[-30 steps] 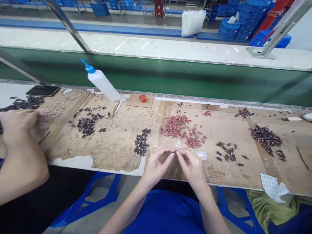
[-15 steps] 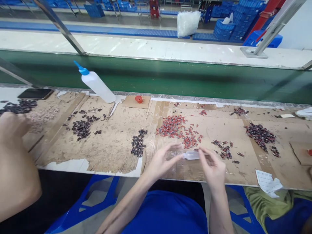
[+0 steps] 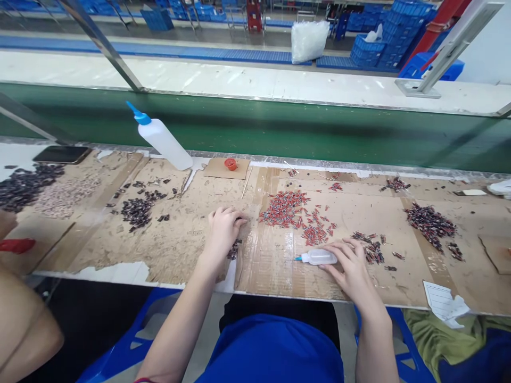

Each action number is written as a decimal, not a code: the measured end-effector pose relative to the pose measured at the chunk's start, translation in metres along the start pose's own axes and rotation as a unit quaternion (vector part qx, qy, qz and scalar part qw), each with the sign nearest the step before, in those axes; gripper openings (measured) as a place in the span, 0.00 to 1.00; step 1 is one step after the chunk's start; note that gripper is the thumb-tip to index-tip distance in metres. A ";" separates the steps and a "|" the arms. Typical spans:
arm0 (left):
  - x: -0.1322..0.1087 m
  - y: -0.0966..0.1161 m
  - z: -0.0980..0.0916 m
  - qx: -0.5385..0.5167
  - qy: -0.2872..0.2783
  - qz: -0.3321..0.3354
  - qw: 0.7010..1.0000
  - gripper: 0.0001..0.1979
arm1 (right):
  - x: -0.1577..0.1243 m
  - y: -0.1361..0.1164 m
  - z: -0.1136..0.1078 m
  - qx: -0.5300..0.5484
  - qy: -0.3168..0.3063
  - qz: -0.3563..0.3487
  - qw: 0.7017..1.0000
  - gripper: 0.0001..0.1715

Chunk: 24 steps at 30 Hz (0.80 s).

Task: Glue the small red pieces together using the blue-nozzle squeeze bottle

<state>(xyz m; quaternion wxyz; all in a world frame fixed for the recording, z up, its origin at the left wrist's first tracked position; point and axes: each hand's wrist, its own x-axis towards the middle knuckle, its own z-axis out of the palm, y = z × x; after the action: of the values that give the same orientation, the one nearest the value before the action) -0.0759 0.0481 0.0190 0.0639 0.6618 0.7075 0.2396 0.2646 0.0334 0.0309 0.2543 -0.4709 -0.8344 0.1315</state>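
Observation:
My right hand (image 3: 350,266) lies on the cardboard. Its thumb and fingers close round the base of a small clear squeeze bottle (image 3: 322,257), which rests on its side with the blue tip pointing left. My left hand (image 3: 222,234) is over a pile of small black parts (image 3: 235,250), hiding most of it. Its fingers are curled together and their tips are on the pile; what they pinch is too small to make out. Between my hands, a little farther off, lies a heap of small red-and-silver parts (image 3: 284,208).
A large white bottle (image 3: 165,143) with a blue nozzle leans near the back edge. Beside it, a red cap (image 3: 230,164) sits on a cardboard piece. More dark parts (image 3: 431,226) lie at right. A co-worker's arm (image 3: 27,319) is at left, near a phone (image 3: 62,154).
My left hand has left the small bottle and moved left to the black parts. The bottle, tip now visible, stays with my right hand. The co-worker's hand has drawn back toward the lower left.

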 end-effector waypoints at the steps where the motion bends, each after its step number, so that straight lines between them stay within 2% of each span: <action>1: 0.000 0.000 0.001 -0.001 -0.004 0.010 1.000 0.08 | 0.002 -0.002 0.000 0.015 -0.005 0.004 1.000 0.14; 4: -0.002 -0.002 0.002 0.008 -0.010 0.055 0.998 0.10 | 0.002 -0.008 -0.005 0.096 -0.013 0.032 0.995 0.13; 7: -0.007 0.001 0.002 0.007 -0.026 0.113 0.993 0.12 | -0.003 -0.014 -0.006 0.214 0.026 0.108 0.971 0.15; 9: -0.016 0.010 0.004 -0.023 -0.044 0.163 0.985 0.13 | -0.007 -0.018 -0.002 0.317 0.078 0.161 0.932 0.19; 13: -0.041 0.043 0.014 -0.117 -0.056 0.247 0.960 0.11 | -0.002 -0.029 0.010 0.520 0.188 0.223 0.803 0.22; 15: -0.051 0.058 0.021 -0.142 -0.041 0.249 0.957 0.09 | 0.005 -0.037 0.014 0.569 0.223 0.250 0.751 0.21; 19: -0.057 0.069 0.029 -0.166 0.003 0.218 0.962 0.09 | 0.016 -0.055 0.021 0.602 0.274 0.300 0.688 0.19; 22: -0.055 0.066 0.025 -0.183 0.035 0.199 0.962 0.07 | 0.018 -0.063 0.029 0.620 0.262 0.324 0.665 0.19; 24: -0.056 0.065 0.020 -0.183 0.024 0.202 0.962 0.06 | 0.018 -0.066 0.035 0.609 0.252 0.342 0.670 0.21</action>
<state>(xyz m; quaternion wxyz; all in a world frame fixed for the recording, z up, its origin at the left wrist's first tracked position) -0.0030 0.0001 0.0163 0.1170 0.7623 0.5041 0.3886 0.1901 0.0152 0.0374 0.6224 -0.4792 -0.2537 0.5644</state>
